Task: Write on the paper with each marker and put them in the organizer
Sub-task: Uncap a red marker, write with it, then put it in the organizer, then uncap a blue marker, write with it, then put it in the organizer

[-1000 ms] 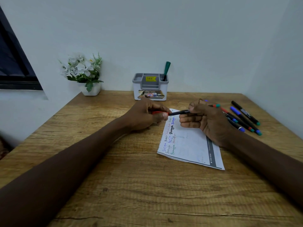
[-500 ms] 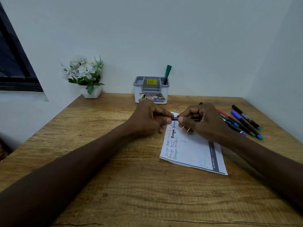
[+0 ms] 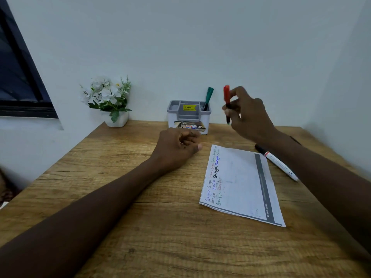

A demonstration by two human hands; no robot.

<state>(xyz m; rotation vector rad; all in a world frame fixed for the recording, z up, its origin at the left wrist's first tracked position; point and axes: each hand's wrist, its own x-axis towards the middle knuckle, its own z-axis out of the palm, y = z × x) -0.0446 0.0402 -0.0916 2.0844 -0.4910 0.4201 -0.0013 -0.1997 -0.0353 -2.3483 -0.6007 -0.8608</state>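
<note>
On the wooden bench [image 3: 160,237], nearest you, the paper [image 3: 241,183] lies flat, with lines of coloured handwriting along its left margin. Just left of its far corner your left hand [image 3: 176,149] rests on the wood, fingers loosely curled with nothing seen in them. A white-barrelled marker [image 3: 278,162] lies beside the paper's right edge, partly hidden under your forearm. Beyond, your right hand [image 3: 249,117] is raised clear of the bench. Its fingers pinch the red-capped marker [image 3: 227,103] at mid-barrel, cap up and nearly upright, just right of the grey organizer [image 3: 188,117] by the wall. A green marker [image 3: 208,97] stands in the organizer's right-hand compartment, and a potted plant [image 3: 108,101] sits well to the left. The held marker should handle as a light, stiff, smooth stick (apt to slide through a loose pinch). A hold on the dark barrel below the cap looks soundest for steering it into a compartment.
</note>
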